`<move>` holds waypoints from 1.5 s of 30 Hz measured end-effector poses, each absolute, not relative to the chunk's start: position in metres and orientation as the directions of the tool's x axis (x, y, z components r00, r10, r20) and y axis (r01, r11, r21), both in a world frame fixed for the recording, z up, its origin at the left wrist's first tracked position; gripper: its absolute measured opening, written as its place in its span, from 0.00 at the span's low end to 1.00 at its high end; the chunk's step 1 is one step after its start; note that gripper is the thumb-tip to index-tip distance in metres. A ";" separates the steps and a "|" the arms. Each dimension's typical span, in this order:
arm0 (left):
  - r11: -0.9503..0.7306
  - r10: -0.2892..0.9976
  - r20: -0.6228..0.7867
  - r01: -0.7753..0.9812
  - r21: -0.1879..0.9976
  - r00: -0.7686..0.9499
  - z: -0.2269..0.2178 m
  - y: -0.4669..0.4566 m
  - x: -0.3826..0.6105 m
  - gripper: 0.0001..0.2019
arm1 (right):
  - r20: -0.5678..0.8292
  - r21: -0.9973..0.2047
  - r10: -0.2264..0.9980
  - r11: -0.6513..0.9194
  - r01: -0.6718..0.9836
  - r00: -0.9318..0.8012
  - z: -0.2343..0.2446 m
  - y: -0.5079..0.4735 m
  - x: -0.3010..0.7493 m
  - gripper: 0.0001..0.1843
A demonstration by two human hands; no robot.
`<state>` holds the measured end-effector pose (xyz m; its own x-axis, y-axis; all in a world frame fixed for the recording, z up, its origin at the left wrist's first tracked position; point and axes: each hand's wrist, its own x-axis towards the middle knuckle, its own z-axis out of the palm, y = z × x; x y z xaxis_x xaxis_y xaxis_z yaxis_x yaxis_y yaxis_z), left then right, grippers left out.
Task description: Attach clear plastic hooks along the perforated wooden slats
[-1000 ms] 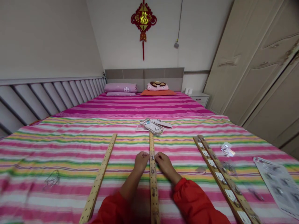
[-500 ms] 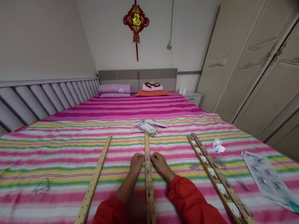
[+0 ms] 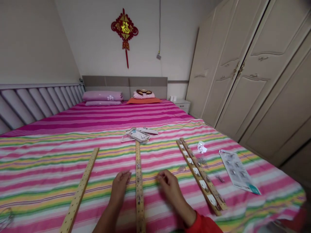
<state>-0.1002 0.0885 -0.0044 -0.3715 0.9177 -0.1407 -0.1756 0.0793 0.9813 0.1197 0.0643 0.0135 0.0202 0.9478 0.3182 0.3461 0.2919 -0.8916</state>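
While neither hand touches it, the perforated wooden strip point(image 3: 139, 190) lies lengthwise on the striped sheet point(image 3: 109, 158), between the left hand point(image 3: 120, 185) and the right hand point(image 3: 170, 185). Fingers of both hands curl loosely, off the wood; cannot tell whether a small part sits within either curl. Handling, judged: strip light, stiff, unlikely to break; metal fittings point(image 3: 138, 166) on it look small, smooth, slippery. Best hold: two-sided pinch on the long edges, at bare wood between fittings. Soft bedding probably lets it rock under pressure. Far end meets a pile of packets point(image 3: 141, 136), limiting travel that way; near end runs out of frame. Leftward, a wide band of sheet, then a second perforated strip point(image 3: 80, 187). Rightward, past the right hand, a pair of strips point(image 3: 199, 178) side by side, white pieces point(image 3: 203, 184) along one; beyond, a blister card point(image 3: 239, 171) toward the sheet's right edge
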 end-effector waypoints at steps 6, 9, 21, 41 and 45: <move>0.065 0.883 -0.150 -0.201 0.977 -0.444 -0.006 0.037 -0.098 0.20 | 0.443 -0.738 0.844 0.151 0.658 0.302 -0.001 0.058 0.188 0.13; 0.103 0.876 -0.206 -0.247 0.964 -0.437 -0.013 0.022 -0.098 0.22 | 0.414 -0.594 0.858 0.002 0.804 0.303 0.000 0.060 0.196 0.14; 0.046 0.912 -0.143 -0.251 0.967 -0.385 -0.035 0.003 -0.106 0.22 | 0.394 -0.282 0.886 -0.136 0.950 0.244 0.001 0.071 0.192 0.12; 0.003 0.904 -0.112 -0.257 0.967 -0.413 -0.033 0.001 -0.104 0.21 | 0.184 -0.982 0.930 0.159 0.102 0.317 0.036 0.040 0.170 0.14; 0.014 0.896 -0.137 -0.280 0.960 -0.422 -0.023 0.000 -0.101 0.20 | -0.079 -0.979 0.979 -0.040 -0.202 0.188 0.053 0.022 0.162 0.14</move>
